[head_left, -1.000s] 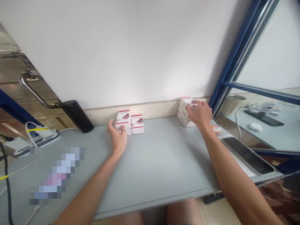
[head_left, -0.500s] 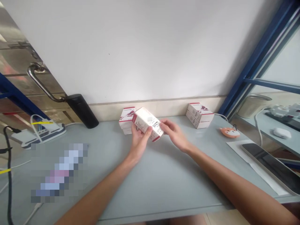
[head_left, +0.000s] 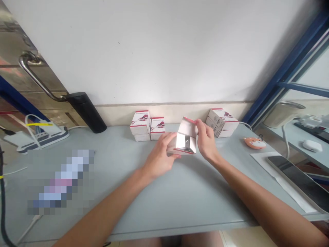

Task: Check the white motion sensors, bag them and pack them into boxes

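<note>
A small white cardboard box (head_left: 173, 146) with red edges is held above the desk, its end facing me and opened. My left hand (head_left: 160, 154) grips the box from its left side, thumb underneath. My right hand (head_left: 206, 140) pinches the raised lid flap (head_left: 187, 126) at its upper right corner. Something dark shows inside the box, too shaded to name. Behind my left hand stand similar boxes: a stack (head_left: 140, 125) and a single box (head_left: 157, 128) beside it. Another stack of boxes (head_left: 222, 122) stands behind my right hand.
On the grey desk (head_left: 195, 202), a black bottle (head_left: 87, 113) and a power strip (head_left: 43, 139) stand left, near a blurred-out object (head_left: 61, 181). To the right lie an orange animal-faced item (head_left: 255, 143) and a phone (head_left: 295, 178) on white paper. A blue frame (head_left: 280, 65) borders the desk.
The box has turned so its end faces me, and that end is now open with the flap lifted by my right hand. A single box beside the left stack has come into view.
</note>
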Demonstrator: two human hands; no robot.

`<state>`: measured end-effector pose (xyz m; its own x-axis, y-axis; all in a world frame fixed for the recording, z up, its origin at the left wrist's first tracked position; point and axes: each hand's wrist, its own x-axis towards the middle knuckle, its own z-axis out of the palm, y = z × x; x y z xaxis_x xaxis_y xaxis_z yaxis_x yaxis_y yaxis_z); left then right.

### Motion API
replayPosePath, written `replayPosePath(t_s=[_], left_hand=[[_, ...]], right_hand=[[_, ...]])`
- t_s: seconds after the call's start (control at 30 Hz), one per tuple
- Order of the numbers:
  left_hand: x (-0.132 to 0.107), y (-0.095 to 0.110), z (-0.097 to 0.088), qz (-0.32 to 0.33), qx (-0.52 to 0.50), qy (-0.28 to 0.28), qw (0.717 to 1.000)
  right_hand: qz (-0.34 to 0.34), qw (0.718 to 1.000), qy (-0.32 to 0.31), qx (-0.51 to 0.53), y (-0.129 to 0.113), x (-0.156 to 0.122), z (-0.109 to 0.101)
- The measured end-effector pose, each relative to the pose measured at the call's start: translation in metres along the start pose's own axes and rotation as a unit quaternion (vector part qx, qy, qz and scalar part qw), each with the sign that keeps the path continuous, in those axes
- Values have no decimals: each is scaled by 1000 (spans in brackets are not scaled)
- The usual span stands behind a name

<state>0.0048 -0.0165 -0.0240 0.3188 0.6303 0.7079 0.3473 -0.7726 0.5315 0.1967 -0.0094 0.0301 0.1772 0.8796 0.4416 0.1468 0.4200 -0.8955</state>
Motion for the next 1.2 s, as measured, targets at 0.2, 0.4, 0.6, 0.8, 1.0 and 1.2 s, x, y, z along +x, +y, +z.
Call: replayPosePath(t_s=[0.2,0.4,0.6,0.8,1.0,1.2], left_hand=[[16,17,-19,224,188,7,956],[18,21,-27,205,155,-28,966],[14,6,-18,85,37,42,995],[14,2,-22,73,103,88,988],[21,-3,-36,173,258,70,948],[20,0,-34,239,277,29,930]], right_hand=[[240,937,-184,175,-14,-5,4],[112,985,-43,120,-5,-7,6],[-333,904,-205,-170,-8,-6,-10],[-299,926,-79,-217,-6,-5,-10],[-228,939,-112,-231,6,-2,-1],[-28,985,-151,-78,21,-6,12]])
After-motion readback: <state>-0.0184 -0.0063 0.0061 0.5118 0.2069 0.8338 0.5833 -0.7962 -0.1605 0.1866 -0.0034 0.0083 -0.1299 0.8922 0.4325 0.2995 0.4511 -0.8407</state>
